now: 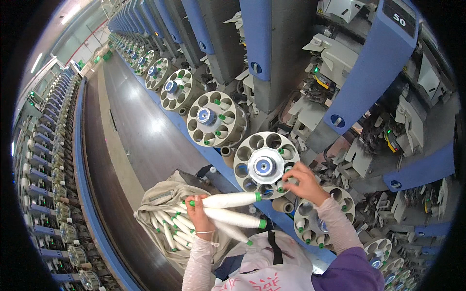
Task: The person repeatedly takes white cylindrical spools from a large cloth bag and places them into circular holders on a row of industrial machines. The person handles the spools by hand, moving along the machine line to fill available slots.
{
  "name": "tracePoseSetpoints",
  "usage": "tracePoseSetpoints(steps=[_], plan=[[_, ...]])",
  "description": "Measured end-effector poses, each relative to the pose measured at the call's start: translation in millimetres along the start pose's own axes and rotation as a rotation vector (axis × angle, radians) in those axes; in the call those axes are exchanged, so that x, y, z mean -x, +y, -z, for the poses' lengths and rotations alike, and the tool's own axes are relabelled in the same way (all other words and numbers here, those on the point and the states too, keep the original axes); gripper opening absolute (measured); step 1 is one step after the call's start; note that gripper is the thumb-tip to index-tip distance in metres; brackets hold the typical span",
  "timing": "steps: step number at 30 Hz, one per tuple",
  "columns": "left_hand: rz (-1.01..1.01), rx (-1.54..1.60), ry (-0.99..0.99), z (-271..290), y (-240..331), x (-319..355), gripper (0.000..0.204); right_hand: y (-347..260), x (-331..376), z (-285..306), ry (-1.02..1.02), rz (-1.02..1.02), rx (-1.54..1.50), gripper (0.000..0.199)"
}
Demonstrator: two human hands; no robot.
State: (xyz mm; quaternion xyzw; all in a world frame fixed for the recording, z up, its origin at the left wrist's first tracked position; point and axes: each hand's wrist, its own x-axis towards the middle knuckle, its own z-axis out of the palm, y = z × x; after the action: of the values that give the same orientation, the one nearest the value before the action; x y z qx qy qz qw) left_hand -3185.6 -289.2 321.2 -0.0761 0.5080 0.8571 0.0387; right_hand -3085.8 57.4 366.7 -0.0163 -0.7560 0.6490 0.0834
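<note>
My left hand [198,216] is closed around the narrow ends of several long bobbins of white yarn [232,200]. Their green-tipped wide ends fan out to the right, over my lap. At the right rim of a round cream magazine [239,156] is my right hand [306,184], its thumb and fingers curled together. Whatever lies between those fingertips is too small to make out. Just beside them, a green-tipped bobbin [280,188] sits in one of the magazine's holes. A blue and silver hub [264,166] fills the magazine's middle.
Left of my lap stands a beige cloth sack [150,201] holding several more yarn bobbins. Similar magazines [218,104] line the blue rail, beneath blue machine columns [255,43]. A brown paper cone [283,204] stands beside the near magazine. Across the aisle runs another machine row [48,140].
</note>
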Motion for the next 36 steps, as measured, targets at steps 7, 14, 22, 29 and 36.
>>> tracePoseSetpoints(steps=[7,14,22,29,36], plan=[[-0.535,-0.646,-0.356,-22.8,-34.6,-5.4,0.016,-17.6,-42.6,-17.4,0.552,-0.035,-0.315,0.021],[-0.57,-0.825,-0.701,-61.3,-41.9,0.1,0.018,-24.4,-72.0,-103.1,0.09,-0.032,-0.579,0.071],[0.011,-0.131,0.117,-31.2,23.6,-82.8,0.048,-39.4,-19.5,-91.1,-0.329,-0.336,0.156,0.036],[-0.197,-0.474,0.118,-11.3,3.8,-89.7,0.041,-23.6,-16.1,-41.9,0.23,-0.217,-0.473,0.016],[-0.556,-0.761,-0.494,-64.9,-46.7,-17.6,0.023,-72.3,-70.2,-65.0,0.005,-0.346,-0.719,0.021]])
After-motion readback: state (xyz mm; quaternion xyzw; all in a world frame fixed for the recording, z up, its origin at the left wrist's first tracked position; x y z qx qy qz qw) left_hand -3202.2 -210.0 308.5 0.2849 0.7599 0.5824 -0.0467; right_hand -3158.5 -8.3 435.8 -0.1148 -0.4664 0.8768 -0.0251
